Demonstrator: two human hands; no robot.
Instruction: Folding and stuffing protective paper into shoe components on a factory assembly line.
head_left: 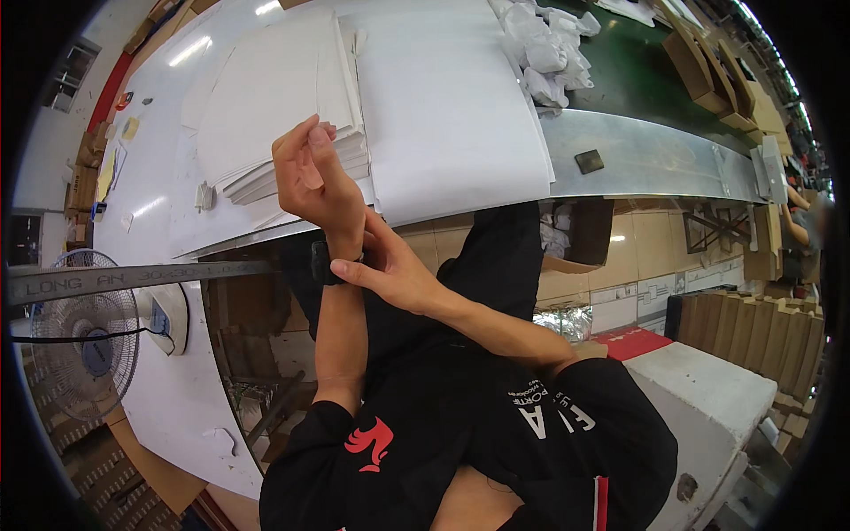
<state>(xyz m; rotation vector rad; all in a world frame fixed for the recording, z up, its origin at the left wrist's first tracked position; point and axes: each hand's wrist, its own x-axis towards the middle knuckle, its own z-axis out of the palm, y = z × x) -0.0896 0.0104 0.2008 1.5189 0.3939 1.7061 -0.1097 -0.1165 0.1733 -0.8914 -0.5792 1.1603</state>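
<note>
My left hand (pixel 317 177) is raised above the near edge of the table, its fingers loosely bent and nothing in it. A black wristwatch (pixel 328 263) sits on my left wrist. My right hand (pixel 394 273) reaches across and is closed around that wrist at the watch, thumb on the strap; its other fingers are partly hidden behind the wrist. Just beyond my left hand lies a thick stack of white paper (pixel 270 97). To the right of the stack, a large white sheet (pixel 456 115) hangs slightly over the table's front edge.
A standing fan (pixel 96 350) and a metal bar (pixel 150 277) are at the left. Crumpled white bags (pixel 553 55) lie beside a green belt (pixel 633 75). A small dark block (pixel 589 160) rests on the metal ledge (pixel 651 166). Cardboard boxes (pixel 695 71) stand at the far right.
</note>
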